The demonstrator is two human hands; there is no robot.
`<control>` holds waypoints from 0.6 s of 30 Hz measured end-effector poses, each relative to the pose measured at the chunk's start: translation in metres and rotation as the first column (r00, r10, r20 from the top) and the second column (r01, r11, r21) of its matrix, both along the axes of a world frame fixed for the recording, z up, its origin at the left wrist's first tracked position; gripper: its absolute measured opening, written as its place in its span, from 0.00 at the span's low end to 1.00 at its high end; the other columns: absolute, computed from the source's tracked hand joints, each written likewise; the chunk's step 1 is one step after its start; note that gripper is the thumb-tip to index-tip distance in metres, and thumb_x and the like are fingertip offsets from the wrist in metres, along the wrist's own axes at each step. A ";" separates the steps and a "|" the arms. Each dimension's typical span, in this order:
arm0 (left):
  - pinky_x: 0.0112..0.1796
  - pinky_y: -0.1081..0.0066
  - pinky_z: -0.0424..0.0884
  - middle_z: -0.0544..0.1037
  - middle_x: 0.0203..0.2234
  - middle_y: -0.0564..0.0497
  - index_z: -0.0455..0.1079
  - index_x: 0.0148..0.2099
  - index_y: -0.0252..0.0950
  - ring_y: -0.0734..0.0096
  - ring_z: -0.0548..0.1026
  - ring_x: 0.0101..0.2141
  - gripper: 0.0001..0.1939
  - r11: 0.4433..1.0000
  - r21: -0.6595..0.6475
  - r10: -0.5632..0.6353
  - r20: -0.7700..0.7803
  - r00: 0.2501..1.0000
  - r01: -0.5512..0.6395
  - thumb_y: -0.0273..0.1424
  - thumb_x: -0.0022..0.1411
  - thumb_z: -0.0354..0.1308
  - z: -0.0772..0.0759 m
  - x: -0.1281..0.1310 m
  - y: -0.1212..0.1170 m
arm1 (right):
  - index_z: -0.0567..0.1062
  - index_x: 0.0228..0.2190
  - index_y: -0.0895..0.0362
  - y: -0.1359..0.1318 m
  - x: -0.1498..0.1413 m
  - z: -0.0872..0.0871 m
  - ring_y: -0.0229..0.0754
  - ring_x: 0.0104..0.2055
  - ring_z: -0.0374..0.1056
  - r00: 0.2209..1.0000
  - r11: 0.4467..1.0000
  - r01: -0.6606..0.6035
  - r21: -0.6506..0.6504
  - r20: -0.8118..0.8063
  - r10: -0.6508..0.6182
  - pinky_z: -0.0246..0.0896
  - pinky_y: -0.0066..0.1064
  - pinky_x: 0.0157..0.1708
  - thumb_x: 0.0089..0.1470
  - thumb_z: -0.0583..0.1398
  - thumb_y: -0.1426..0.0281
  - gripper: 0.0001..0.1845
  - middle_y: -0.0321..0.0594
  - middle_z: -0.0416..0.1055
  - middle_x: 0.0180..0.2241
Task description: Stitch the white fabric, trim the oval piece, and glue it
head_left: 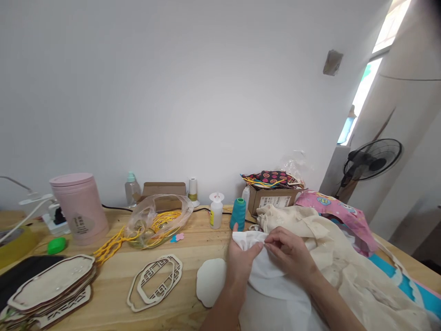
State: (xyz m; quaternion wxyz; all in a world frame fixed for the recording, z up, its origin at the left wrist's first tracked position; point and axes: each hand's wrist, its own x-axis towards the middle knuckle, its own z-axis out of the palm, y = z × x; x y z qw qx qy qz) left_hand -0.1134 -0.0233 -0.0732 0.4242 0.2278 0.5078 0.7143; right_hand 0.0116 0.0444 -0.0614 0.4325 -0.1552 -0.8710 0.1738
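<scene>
My left hand grips a piece of white cloth, its thumb pressed on the gathered upper edge. Close beside it, my right hand pinches the same cloth with thumb and fingers. Anything finer between those fingertips is too small to make out. From both hands the cloth drapes down toward the front of the table. Just behind the left hand stands a teal thread cone. A pale scalloped panel lies left of my left forearm, partly covered by it.
Cream fabric is heaped on the right beside a pink printed cloth. A cardboard box, a white bottle and a bag of yellow cord stand behind. Wooden frames, stacked panels and a pink canister occupy the left.
</scene>
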 end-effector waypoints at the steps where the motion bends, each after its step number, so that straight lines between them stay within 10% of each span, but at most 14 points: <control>1: 0.37 0.72 0.68 0.73 0.42 0.41 0.46 0.60 0.30 0.69 0.73 0.35 0.44 1.000 -0.003 -0.002 0.001 1.000 0.002 0.22 0.43 0.62 0.000 0.000 0.000 | 0.70 0.25 0.56 0.000 0.000 -0.001 0.36 0.27 0.64 1.000 1.000 0.003 0.016 0.008 -0.003 0.58 0.25 0.25 0.50 0.56 0.76 0.05 0.38 0.67 0.25; 8: 0.36 0.72 0.68 0.75 0.40 0.43 0.52 0.58 0.31 0.67 0.73 0.36 0.44 1.000 -0.021 0.017 -0.007 1.000 -0.017 0.25 0.39 0.66 -0.004 -0.002 -0.001 | 0.69 0.24 0.56 -0.003 -0.001 0.000 0.36 0.24 0.62 0.998 0.994 0.040 0.101 0.049 -0.045 0.56 0.24 0.22 0.49 0.55 0.75 0.06 0.38 0.66 0.23; 18: 0.34 0.72 0.70 0.76 0.39 0.42 0.53 0.58 0.32 0.67 0.74 0.35 0.46 0.998 0.000 0.069 0.073 0.995 -0.069 0.25 0.35 0.68 -0.004 -0.002 0.001 | 0.68 0.19 0.56 -0.009 0.000 0.014 0.35 0.20 0.58 0.995 0.984 0.095 -0.154 -0.005 -0.097 0.54 0.25 0.19 0.48 0.55 0.70 0.08 0.35 0.63 0.19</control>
